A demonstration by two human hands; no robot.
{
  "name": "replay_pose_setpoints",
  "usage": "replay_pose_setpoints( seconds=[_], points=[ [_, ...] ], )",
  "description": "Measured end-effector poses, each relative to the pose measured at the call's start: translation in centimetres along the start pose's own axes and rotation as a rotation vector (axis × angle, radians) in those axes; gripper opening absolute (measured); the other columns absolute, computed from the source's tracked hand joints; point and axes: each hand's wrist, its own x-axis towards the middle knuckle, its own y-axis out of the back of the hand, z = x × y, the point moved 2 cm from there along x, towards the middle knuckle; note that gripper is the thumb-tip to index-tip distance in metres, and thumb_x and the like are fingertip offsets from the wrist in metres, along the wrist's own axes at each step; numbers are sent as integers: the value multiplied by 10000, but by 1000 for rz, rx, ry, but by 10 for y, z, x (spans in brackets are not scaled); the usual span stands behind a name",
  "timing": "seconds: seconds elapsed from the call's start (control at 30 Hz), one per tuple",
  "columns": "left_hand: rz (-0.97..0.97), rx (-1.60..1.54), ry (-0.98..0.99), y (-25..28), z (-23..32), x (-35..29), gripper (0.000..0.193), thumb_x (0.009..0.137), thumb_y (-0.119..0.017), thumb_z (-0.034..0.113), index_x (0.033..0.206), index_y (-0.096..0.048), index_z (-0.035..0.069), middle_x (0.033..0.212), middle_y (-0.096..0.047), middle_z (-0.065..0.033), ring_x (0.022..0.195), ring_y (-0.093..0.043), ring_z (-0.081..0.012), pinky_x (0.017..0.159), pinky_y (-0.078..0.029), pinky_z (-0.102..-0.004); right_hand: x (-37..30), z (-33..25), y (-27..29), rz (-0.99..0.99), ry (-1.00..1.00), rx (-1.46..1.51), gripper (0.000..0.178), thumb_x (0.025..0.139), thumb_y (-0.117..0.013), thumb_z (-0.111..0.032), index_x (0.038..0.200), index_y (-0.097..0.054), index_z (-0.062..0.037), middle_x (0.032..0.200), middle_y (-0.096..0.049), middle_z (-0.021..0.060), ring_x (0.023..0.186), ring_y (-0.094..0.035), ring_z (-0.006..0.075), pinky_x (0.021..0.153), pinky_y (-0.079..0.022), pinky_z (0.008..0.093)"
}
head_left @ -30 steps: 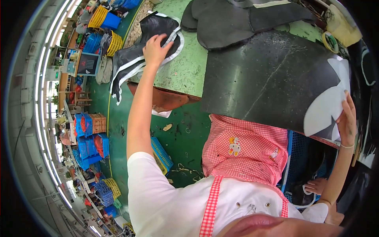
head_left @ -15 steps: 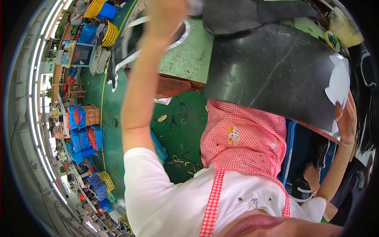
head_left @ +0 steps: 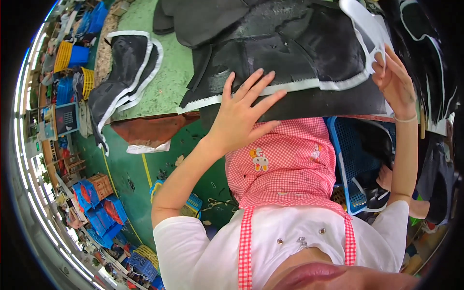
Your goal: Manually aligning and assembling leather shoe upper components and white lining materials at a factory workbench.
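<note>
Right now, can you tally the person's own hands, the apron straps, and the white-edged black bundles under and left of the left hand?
Left hand and right hand: 2
White-edged black bundles: 2, layers uncounted
Apron straps: 2
Total: 6

2 own hands are showing, 1 L hand (head_left: pixel 238 120) & 1 R hand (head_left: pixel 397 89). Under the L hand, at least 1 lg blk piece w/ wht edging (head_left: pixel 270 58) is lying on 1 blk sheet (head_left: pixel 333 104). Left of the L hand, approx 2 edged layers (head_left: pixel 126 60) are lying stacked, exact no. unclear. Fwd of it, min. 2 dk grey pieces (head_left: pixel 208 24) are lying. R hand is pinching at least 1 wht flat piece (head_left: pixel 360 19) & wearing 1 band (head_left: pixel 405 119). Below R hand, 1 blue crate (head_left: pixel 344 166) & 1 co-worker's hand (head_left: pixel 385 178) are showing.
</note>
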Motion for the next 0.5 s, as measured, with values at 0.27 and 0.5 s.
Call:
replay_pose_setpoints(
  seconds=[0.27,0.5],
  points=[
    [330,-1148,524,49,-63,1,362,999,-473,355,1052,-640,39,885,-668,-52,783,-634,-122,583,-448,-225,40,39,-81,-152,-188,-377,350,981,-536,-229,1242,-533,5,993,-660,102,807,-696,166,649,-568,245],
    [139,-976,663,58,-78,2,188,911,-676,220,847,-653,45,567,-587,20,451,-565,-54,398,-327,-180,72,76,-115,-261,-238,-709,265,970,-588,-276,998,-600,-12,816,-654,60,619,-695,144,521,-549,203]
  ],
)
